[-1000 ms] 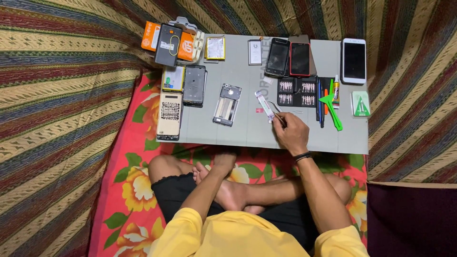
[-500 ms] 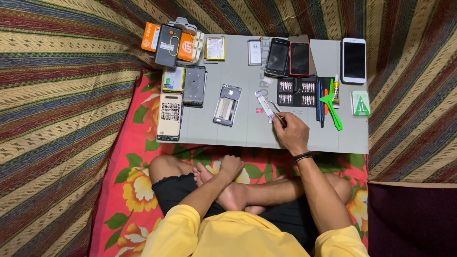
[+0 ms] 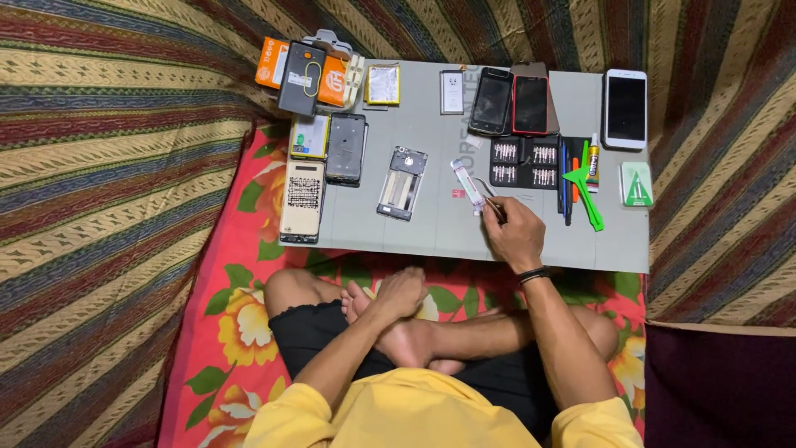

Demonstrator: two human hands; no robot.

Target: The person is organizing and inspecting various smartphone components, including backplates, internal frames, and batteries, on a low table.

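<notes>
- Here, a person sits cross-legged on a red flowered cloth (image 3: 240,332) in front of a flat grey work board (image 3: 439,224).
- The right hand (image 3: 516,236) rests on the board, its fingers pinched tight around a thin metal tool, maybe tweezers (image 3: 491,206).
- The tool's tip touches the near end of a small long clear strip part (image 3: 466,184) that lies on the board, just left of a black tray of tiny screwdriver bits (image 3: 524,163).
- The left hand (image 3: 400,292) lies loosely curled on the crossed feet and holds nothing.
- An opened phone frame with its insides showing (image 3: 402,182) lies on the board, left of the strip part and apart from it.
- It looks like the phone is already taken apart, but nothing is put back yet.
- A beige phone back cover (image 3: 303,202), a black phone (image 3: 346,148) and a white phone (image 3: 625,108) lie untouched.
- A green plastic pry tool (image 3: 585,189) waits on the right.
</notes>
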